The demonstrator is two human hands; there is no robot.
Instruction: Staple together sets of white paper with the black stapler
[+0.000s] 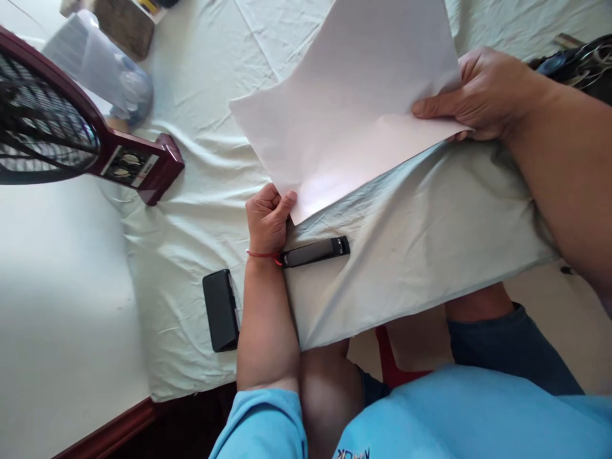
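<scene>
A large white sheet of paper (349, 121) is held over the cloth, bent in a shallow curve; whether it is one sheet or more I cannot tell. My left hand (268, 217) pinches its near left corner between thumb and curled fingers. At the right edge, my right hand (482, 95) grips the paper with the thumb on top and the fingers mostly hidden beneath. Close by my left wrist lies a slim black tool that looks like a stapler (315, 252), resting on the cloth below the paper.
A pale green cloth (191, 236) covers the table in wrinkles. Left of my forearm lies a black phone (220, 310). A dark red fan (134, 162) and a translucent plastic container (102, 67) stand at the left. Keys and dark items (586, 64) sit at the far right.
</scene>
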